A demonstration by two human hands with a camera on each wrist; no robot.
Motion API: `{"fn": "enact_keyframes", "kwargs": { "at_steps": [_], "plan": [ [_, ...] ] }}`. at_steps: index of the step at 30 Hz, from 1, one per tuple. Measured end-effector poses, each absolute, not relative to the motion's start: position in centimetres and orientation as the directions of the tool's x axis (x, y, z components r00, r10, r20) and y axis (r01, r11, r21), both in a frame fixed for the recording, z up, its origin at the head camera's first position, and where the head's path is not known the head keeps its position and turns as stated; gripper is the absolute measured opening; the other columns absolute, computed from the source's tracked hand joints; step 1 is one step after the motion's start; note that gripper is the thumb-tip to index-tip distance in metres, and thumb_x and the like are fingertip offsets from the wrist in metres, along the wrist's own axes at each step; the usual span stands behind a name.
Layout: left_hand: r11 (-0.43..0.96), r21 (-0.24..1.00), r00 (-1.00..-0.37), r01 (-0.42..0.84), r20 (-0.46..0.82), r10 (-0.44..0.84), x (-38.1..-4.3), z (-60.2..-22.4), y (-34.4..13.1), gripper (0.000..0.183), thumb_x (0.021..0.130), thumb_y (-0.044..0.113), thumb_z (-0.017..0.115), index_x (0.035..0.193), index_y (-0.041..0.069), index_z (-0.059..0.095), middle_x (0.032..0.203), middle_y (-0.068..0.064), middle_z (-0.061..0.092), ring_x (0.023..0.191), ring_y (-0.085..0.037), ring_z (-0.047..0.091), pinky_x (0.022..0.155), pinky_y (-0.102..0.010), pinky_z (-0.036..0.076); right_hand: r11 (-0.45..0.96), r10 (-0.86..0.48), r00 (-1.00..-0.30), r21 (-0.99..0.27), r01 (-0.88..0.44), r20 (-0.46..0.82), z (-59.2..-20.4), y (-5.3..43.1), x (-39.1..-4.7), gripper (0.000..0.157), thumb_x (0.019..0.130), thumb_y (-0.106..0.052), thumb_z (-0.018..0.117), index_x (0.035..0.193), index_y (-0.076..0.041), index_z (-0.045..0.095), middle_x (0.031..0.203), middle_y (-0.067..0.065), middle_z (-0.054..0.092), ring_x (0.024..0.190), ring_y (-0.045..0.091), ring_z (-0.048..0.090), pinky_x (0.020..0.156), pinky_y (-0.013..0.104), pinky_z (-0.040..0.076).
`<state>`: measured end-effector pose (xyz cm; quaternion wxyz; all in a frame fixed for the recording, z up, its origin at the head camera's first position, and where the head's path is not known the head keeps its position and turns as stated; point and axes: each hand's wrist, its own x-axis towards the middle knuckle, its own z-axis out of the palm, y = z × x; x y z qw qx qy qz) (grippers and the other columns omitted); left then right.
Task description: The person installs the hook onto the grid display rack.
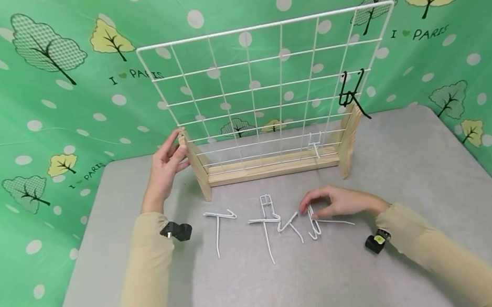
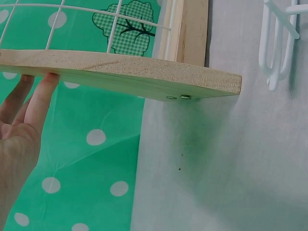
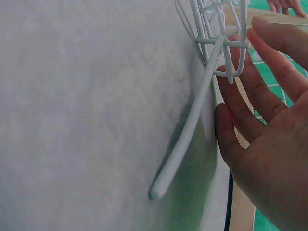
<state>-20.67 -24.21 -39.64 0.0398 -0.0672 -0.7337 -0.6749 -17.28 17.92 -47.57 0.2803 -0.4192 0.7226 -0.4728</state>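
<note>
A white hook [image 3: 200, 98] sits on the table [image 1: 296, 300] at the right hand [image 1: 339, 200], whose thumb and fingers bend around its wire; whether they pinch it, we cannot tell. Picking it up is, we judge, the step in hand; the next move calls for a firm pinch and lift. Other hooks [image 1: 268, 240] lie left of that hand. Beyond, the left hand's [image 1: 164, 168] straight fingers touch a wire rack's [image 1: 253, 89] wooden side [image 1: 199, 168].

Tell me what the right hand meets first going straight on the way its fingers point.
Most likely the white wire hook right at the right hand; whether they already touch is unclear.
</note>
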Motion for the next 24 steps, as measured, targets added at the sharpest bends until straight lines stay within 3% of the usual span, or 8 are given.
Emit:
{"fn": "enact_keyframes", "kwargs": {
  "at_steps": [7, 13, 20, 24],
  "plan": [
    [0.084, 0.986, -0.989, 0.144, 0.14, 0.044, -20.65, -39.59, -24.23, 0.053, 0.102, 0.015, 0.05, 0.151, 0.007, 0.032, 0.146, -0.025, 0.038, 0.114, -0.028, 0.057, 0.087, -0.03, 0.054, 0.207, -0.881, -0.472, -0.916, -0.345, -0.021, -48.03, 18.18, -17.41, 0.026, 0.092, -0.006, 0.065, 0.117, 0.0, 0.065, 0.115, 0.01, 0.066, 0.113, 0.023, 0.056, 0.102, 0.035, 0.041],
    [0.093, 0.985, -0.989, 0.142, 0.139, 0.044, -20.67, -39.55, -24.2, 0.053, 0.102, 0.015, 0.051, 0.151, 0.007, 0.033, 0.146, -0.025, 0.039, 0.118, -0.037, 0.053, 0.088, -0.031, 0.054, 0.195, -0.893, -0.45, -0.919, -0.342, -0.022, -48.33, 18.56, -17.68, 0.027, 0.091, -0.003, 0.065, 0.118, -0.001, 0.064, 0.117, 0.011, 0.065, 0.115, 0.021, 0.054, 0.103, 0.03, 0.04],
    [0.087, 0.985, -0.989, 0.146, 0.143, 0.046, -20.7, -39.53, -24.25, 0.052, 0.102, 0.014, 0.051, 0.15, 0.007, 0.033, 0.146, -0.025, 0.038, 0.115, -0.032, 0.056, 0.086, -0.029, 0.054, 0.238, -0.869, -0.491, -0.922, -0.306, -0.061, -48.11, 18.23, -17.6, 0.022, 0.089, -0.004, 0.068, 0.111, -0.002, 0.067, 0.11, 0.008, 0.066, 0.109, 0.022, 0.056, 0.098, 0.034, 0.043],
    [0.08, 0.986, -0.988, 0.147, 0.143, 0.052, -20.74, -39.47, -24.26, 0.052, 0.101, 0.013, 0.051, 0.15, 0.007, 0.033, 0.147, -0.025, 0.037, 0.118, -0.036, 0.053, 0.086, -0.029, 0.054, 0.232, -0.855, -0.516, -0.926, -0.297, -0.049, -48.21, 17.99, -17.54, 0.025, 0.088, -0.001, 0.067, 0.113, 0.001, 0.064, 0.105, 0.012, 0.065, 0.101, 0.023, 0.058, 0.091, 0.034, 0.047]
  ]
}}
